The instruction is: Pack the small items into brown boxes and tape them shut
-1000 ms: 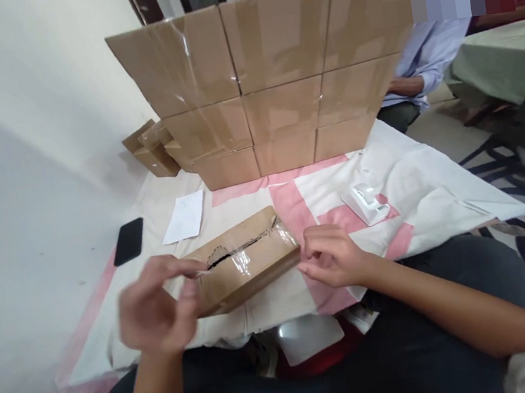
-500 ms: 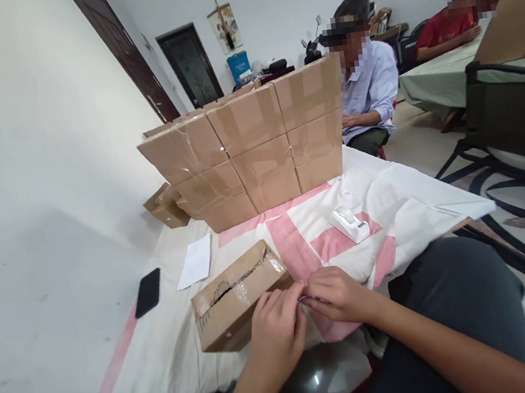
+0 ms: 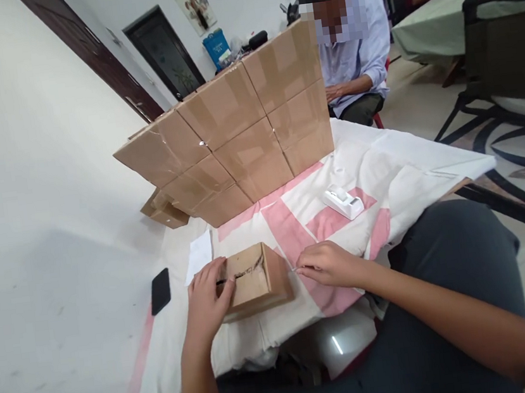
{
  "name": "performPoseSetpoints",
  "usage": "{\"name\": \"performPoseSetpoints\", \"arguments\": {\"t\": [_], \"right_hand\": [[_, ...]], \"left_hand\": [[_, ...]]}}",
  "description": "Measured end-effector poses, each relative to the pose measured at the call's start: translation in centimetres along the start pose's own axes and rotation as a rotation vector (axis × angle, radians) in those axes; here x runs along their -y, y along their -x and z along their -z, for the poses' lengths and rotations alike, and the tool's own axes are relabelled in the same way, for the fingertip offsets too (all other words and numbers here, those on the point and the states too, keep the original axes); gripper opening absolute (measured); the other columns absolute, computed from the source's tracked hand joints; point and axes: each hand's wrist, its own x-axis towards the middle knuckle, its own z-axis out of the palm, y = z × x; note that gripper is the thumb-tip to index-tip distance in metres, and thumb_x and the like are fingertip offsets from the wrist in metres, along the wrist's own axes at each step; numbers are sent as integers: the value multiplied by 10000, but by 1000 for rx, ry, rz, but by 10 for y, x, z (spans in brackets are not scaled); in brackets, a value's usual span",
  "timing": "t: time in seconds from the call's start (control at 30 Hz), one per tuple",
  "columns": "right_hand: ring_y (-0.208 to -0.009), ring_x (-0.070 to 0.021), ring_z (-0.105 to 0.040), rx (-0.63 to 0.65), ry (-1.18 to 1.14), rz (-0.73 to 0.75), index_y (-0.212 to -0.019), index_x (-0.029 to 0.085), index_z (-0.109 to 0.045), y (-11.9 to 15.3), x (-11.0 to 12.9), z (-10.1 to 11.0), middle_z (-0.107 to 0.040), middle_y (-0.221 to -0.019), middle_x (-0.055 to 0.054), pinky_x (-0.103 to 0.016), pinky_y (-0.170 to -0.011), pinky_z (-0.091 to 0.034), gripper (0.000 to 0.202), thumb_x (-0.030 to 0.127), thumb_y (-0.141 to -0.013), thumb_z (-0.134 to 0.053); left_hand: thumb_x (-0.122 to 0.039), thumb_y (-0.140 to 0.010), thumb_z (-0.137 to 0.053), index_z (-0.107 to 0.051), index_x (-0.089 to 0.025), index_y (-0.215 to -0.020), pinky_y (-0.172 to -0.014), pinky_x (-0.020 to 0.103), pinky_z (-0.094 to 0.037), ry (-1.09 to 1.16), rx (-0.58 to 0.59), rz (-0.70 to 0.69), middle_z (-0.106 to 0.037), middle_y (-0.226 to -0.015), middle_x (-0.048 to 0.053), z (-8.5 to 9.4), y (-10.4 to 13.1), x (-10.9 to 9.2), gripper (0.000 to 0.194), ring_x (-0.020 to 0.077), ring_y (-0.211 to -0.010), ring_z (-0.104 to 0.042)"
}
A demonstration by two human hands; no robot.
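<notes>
A small cardboard box (image 3: 250,289) lies on the cloth in front of me, with a dark, ragged slit along its top. My left hand (image 3: 210,292) grips the left end of this box, its thumb beside the slit and its fingers over the far edge. Just off the right end, my right hand (image 3: 327,265) is closed in a pinch. A thin, pale tip shows at its fingertips, too small to name.
Behind the box rises a wall of taped cardboard boxes (image 3: 241,145). A white tape dispenser (image 3: 343,202) stands to the right. White paper (image 3: 199,255) and a black phone (image 3: 161,292) lie at left. Across the table sits a person in a light blue shirt (image 3: 352,51).
My hands, together at the near right corner of the box before, have come apart. The left has moved onto the box's left end; the right stays pinched, and the box has turned somewhat.
</notes>
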Motion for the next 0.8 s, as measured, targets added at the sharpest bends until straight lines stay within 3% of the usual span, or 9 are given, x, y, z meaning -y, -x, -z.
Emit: {"name": "performPoseSetpoints", "arguments": {"t": [0.17,0.53,0.8], "right_hand": [[-691,-152,-644,79,-67,-20,-895,172,-690,0,2,-4,-701,-757,-39,-253,-651,-417,260,337,-1028,-539],[-719,-149,-619,236,-54,59,-940,181,-645,6,6,-29,-691,-799,-33,-261,-658,-388,297,331,-1081,-431],[-766,-149,-644,253,-99,58,-919,193,-671,7,8,-38,-709,-831,-31,-261,-653,-394,300,365,-1070,-477]], "left_hand": [[-438,-971,-530,-575,-238,-1332,-1127,525,-403,89,46,-179,-627,-1392,113,6,-1,16,416,302,-1304,-563],[-411,-973,-527,-562,-237,-1326,-1118,531,-402,76,48,-223,-622,-1378,115,5,-1,7,395,305,-1293,-557],[-383,-967,-544,-558,-245,-1324,-1114,493,-394,83,46,-274,-614,-1376,102,4,0,-2,382,296,-1291,-557]]}}
